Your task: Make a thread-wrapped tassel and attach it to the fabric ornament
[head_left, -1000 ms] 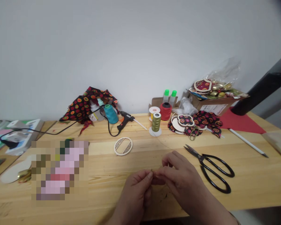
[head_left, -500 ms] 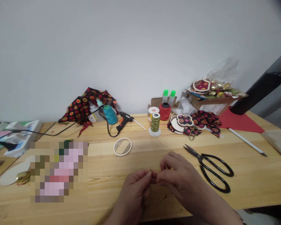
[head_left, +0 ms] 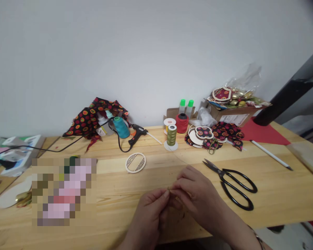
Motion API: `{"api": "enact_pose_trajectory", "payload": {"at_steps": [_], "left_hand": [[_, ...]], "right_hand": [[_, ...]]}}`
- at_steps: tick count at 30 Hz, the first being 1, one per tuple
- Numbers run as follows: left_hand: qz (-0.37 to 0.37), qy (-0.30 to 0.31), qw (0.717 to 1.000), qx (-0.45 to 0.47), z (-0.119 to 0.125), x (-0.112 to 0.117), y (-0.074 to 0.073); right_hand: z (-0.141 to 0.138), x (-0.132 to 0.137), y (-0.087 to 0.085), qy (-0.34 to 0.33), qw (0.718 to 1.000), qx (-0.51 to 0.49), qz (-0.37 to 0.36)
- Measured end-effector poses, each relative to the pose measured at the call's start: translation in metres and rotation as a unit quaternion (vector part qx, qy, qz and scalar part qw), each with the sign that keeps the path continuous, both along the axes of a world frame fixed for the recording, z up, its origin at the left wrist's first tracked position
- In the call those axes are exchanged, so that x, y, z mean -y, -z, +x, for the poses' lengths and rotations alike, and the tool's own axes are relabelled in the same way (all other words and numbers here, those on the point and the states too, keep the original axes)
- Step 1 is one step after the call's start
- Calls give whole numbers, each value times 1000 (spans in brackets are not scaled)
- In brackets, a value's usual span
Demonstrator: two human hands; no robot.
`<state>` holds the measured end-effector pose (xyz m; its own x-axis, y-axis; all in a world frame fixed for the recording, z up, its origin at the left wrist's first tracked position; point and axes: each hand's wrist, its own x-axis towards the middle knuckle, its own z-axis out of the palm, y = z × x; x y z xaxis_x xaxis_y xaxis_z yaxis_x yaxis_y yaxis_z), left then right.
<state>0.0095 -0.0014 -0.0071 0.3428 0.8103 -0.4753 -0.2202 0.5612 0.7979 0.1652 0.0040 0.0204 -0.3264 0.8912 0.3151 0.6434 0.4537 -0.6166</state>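
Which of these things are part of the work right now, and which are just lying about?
Seemingly in use:
Left hand, pinching a small thing too tiny to identify
Right hand, close beside it
Olive spool, its thread trailing toward the hands

Seemingly just lying about:
Black-handled scissors
Oval wooden frame
Glue gun
Teal spool
Red spool

A grey wall (head_left: pixel 135 55) apparently adjoins the wooden table (head_left: pixel 112 211).

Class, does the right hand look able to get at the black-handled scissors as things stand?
Probably yes. The scissors lie on the tabletop just to the right of the right hand, with nothing seen between. Its fingers seem busy against those of the left hand, so they would likely need freeing first.
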Motion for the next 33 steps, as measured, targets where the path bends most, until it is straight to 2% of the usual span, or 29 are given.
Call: {"api": "enact_pose_trajectory", "payload": {"at_steps": [11,15,17,20,22,27,33], "left_hand": [[2,-7,1000,-18,2,0,-4],[-11,-25,1000,-9,3,-1,-6],[-15,-24,1000,-9,3,-1,-6],[-20,-20,1000,-2,3,0,-6],[-18,-13,1000,2,4,1,-6],[-16,0,1000,-8,3,0,-7],[-16,10,1000,-3,2,0,-6]], "right_hand": [[-2,-1,1,8,999,-40,-29],[-1,-1,5,12,993,-93,-74],[0,-3,8,18,980,-150,-132],[1,-7,14,2,942,-236,-238],[3,-10,17,-17,919,-277,-280],[5,-12,23,-37,894,-319,-312],[5,-13,22,-5,884,-332,-329]]}}
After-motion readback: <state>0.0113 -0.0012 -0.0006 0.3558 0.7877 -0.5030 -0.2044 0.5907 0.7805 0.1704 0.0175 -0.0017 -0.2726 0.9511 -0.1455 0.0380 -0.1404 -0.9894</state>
